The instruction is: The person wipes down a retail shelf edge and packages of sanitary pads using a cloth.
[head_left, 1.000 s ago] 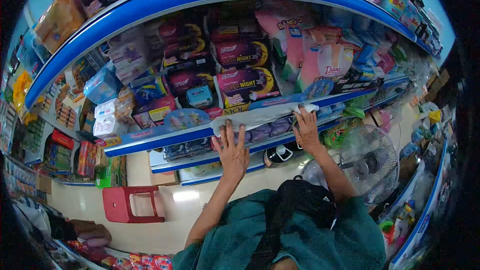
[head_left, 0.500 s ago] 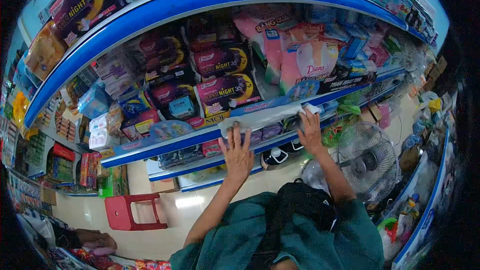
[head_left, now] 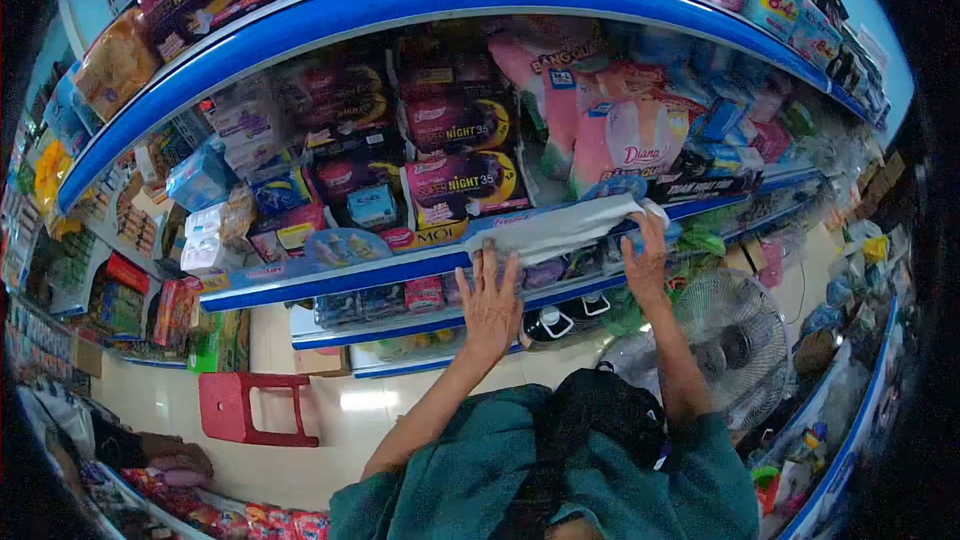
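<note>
Touching probable white cloth (head_left: 565, 228), left hand (head_left: 489, 308), right hand (head_left: 646, 258), on shelf edge (head_left: 400, 268)

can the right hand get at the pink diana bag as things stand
Probably yes: the right hand is at the cloth, near the bag, and the space above the low front strip looks open; it would likely just reach over that.

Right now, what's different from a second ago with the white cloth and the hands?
The white cloth has slid to the right along the blue shelf edge, and the left hand and right hand went along with it. Neither hand has let go of it or picked up anything new. The red plastic stool, the fan and the Super Night 35 packs stayed put.
</note>
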